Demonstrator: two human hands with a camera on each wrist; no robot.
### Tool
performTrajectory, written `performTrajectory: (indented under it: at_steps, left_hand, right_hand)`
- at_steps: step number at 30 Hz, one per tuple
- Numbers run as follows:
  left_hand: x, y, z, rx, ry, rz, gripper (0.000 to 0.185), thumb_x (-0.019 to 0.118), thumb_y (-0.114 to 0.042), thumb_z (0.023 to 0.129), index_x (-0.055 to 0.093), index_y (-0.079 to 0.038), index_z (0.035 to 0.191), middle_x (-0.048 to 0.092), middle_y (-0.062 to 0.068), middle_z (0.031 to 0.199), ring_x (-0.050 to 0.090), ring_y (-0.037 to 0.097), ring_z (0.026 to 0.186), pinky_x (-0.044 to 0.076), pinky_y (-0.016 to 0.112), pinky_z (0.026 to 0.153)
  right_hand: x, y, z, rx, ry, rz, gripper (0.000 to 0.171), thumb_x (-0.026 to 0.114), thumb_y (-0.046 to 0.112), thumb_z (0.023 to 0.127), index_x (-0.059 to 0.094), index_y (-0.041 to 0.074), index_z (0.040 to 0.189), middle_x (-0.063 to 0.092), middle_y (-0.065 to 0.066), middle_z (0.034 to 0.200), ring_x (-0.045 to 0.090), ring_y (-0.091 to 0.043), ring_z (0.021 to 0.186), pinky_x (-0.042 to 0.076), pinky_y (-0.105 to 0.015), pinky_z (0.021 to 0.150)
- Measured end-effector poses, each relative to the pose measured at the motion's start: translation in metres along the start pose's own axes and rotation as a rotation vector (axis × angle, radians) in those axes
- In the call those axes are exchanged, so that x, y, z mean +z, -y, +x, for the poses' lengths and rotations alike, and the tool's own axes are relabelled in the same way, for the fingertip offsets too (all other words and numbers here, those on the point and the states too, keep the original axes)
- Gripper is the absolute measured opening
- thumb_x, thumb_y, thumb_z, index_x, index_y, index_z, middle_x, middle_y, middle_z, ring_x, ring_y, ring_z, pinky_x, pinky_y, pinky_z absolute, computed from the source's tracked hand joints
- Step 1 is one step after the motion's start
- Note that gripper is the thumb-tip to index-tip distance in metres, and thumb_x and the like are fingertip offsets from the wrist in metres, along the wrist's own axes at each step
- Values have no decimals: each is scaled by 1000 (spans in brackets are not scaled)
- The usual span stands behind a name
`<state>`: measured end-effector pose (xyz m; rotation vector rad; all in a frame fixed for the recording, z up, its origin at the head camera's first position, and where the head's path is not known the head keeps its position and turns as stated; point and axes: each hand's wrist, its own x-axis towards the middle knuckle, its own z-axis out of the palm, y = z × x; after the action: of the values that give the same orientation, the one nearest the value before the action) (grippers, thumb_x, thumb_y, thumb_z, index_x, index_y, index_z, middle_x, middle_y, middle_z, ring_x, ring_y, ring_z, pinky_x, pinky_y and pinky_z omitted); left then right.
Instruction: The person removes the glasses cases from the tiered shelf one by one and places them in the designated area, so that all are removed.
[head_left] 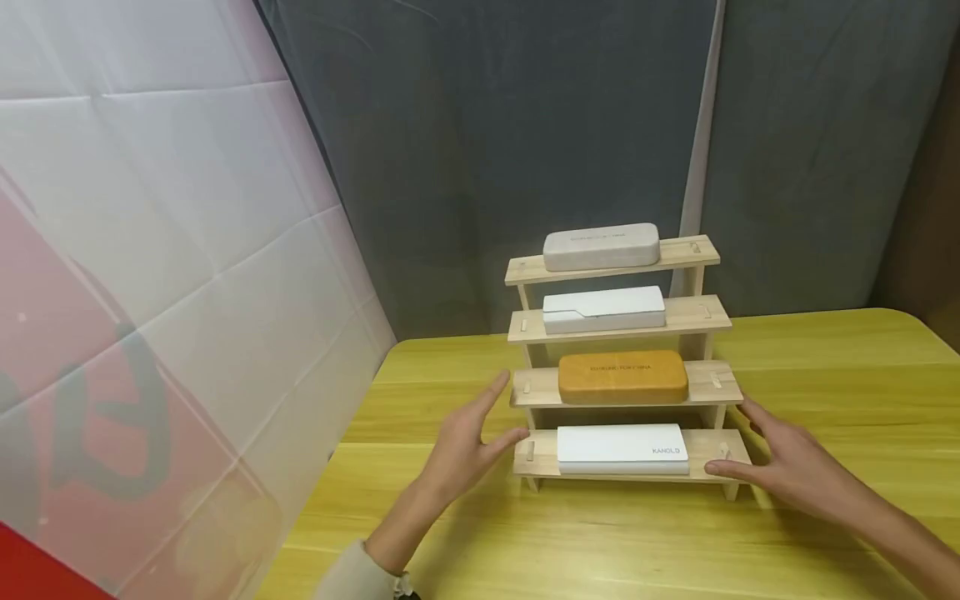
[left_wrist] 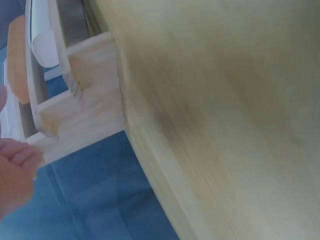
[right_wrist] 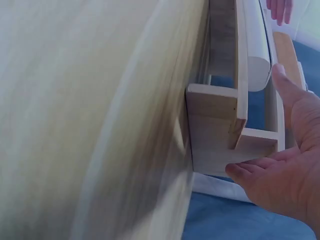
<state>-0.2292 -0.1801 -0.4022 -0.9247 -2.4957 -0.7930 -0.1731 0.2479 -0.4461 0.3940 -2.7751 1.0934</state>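
Note:
A pale wooden stepped rack [head_left: 622,327] stands on the table with one glasses case on each tier. From the top come a grey-white case [head_left: 602,247], a white flap case [head_left: 604,310], an orange-yellow case [head_left: 622,377] and, lowest, a white case [head_left: 622,449] with lettering. My left hand [head_left: 463,446] is beside the rack's left end, fingers straight, thumb tip by the bottom shelf. At the other end, my right hand [head_left: 791,462] has its fingertips at the rack's side and its thumb by the bottom shelf's corner. In the right wrist view its fingers [right_wrist: 250,170] lie along the side panel.
The rack's back is close to a dark grey curtain [head_left: 487,167]. On the left hangs a white printed cloth [head_left: 225,208] beside the table edge. The yellow wood-grain table [head_left: 630,550] extends in front of the rack and to both sides.

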Motion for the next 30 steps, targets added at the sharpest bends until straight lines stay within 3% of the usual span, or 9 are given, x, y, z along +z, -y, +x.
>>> performTrajectory:
  at_steps: [3,5,10,12,18,21,25,27,30]
  left_hand:
    - [5,-4,0,37,-21,-30,78,85,-26,93,48,-4,159,68,16,140,69,12,86,58,38,101]
    - [8,-7,-1,59,-27,-47,75,85,-26,93,51,-5,157,77,14,112,43,0,62,60,30,90]
    - [17,-10,-1,96,-40,-95,69,86,-22,92,58,-4,152,77,17,120,11,-4,58,53,26,75]
    - [21,-10,-1,104,-37,-109,67,86,-21,92,59,-4,150,66,16,140,13,-4,59,56,27,79]
    - [27,-12,-2,112,-43,-123,62,85,-18,92,62,-6,148,66,12,141,30,-4,60,57,26,81]
    - [28,-15,-2,125,-42,-156,59,85,-15,92,64,-5,145,68,12,138,69,3,88,58,27,94]
    - [33,-17,-2,138,-16,-202,55,85,-13,91,66,-3,142,69,11,136,75,17,105,59,34,98]
    - [35,-18,-3,126,-1,-208,55,85,-14,91,66,-3,142,69,11,136,71,11,79,62,34,90]
    - [39,-18,-3,100,29,-222,56,84,-16,92,66,-3,143,70,12,137,65,12,70,63,36,82]
  right_hand:
    - [3,2,1,1,1,44,109,87,37,90,23,-14,162,37,-45,155,49,-68,128,45,-78,98]
    - [6,3,1,4,11,78,107,87,35,90,23,-13,162,35,-45,156,48,-68,129,45,-76,100]
    - [13,6,3,-13,12,110,105,89,30,89,26,-16,159,37,-45,155,46,-65,134,44,-74,103]
    - [15,6,4,-15,0,99,105,89,29,88,27,-18,158,39,-45,152,47,-64,133,45,-74,102]
    - [16,6,3,-1,-22,70,102,91,29,86,33,-21,154,47,-46,146,54,-63,127,49,-71,99]
    - [16,5,2,7,-20,66,102,92,29,85,35,-24,150,46,-47,145,54,-63,127,50,-69,98]
    - [16,3,1,15,-13,52,105,95,30,81,36,-27,148,45,-49,144,53,-64,127,50,-68,99]
    - [16,2,1,23,-4,37,106,96,30,80,37,-27,147,46,-49,143,53,-64,127,50,-68,98]
    - [15,1,1,40,12,21,107,96,32,79,37,-28,146,47,-49,142,53,-64,126,52,-67,97]
